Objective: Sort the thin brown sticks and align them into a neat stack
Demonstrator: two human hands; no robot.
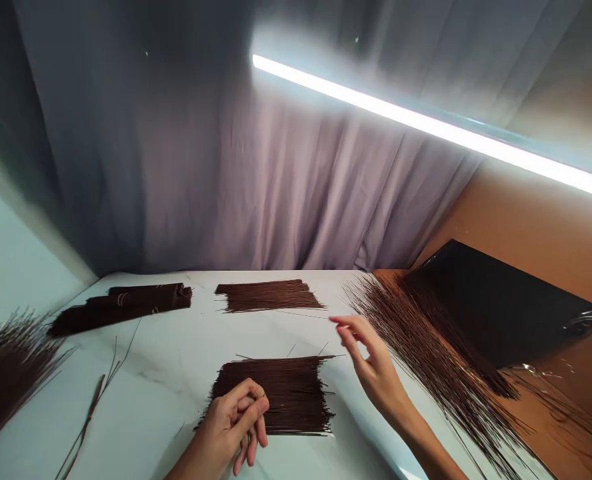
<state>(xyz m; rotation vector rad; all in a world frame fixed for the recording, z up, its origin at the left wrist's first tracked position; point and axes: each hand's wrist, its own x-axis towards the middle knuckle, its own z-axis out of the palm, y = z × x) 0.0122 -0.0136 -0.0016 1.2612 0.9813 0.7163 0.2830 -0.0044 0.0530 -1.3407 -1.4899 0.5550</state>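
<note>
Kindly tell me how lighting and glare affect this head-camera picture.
Head view: the tube light is blown out white, with a glow on the curtain, whose upper left falls dark; head view: glare streaks the black sheet at its right end; head view: the near strands partly blend together.

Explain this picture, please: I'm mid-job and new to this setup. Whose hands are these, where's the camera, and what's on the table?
There is no machine here: one person works bare-handed, and the single view comes from a camera on their head, looking forward and down. On the white table lie thin brown sticks: a near layer, a far layer, dark banded bundles to the left, and a loose spread to the right. The left hand is curled over the near layer; whether it grips anything is unclear. The right hand has its fingertips by the end of a single thin stick; I can't tell whether it is pinched.
</note>
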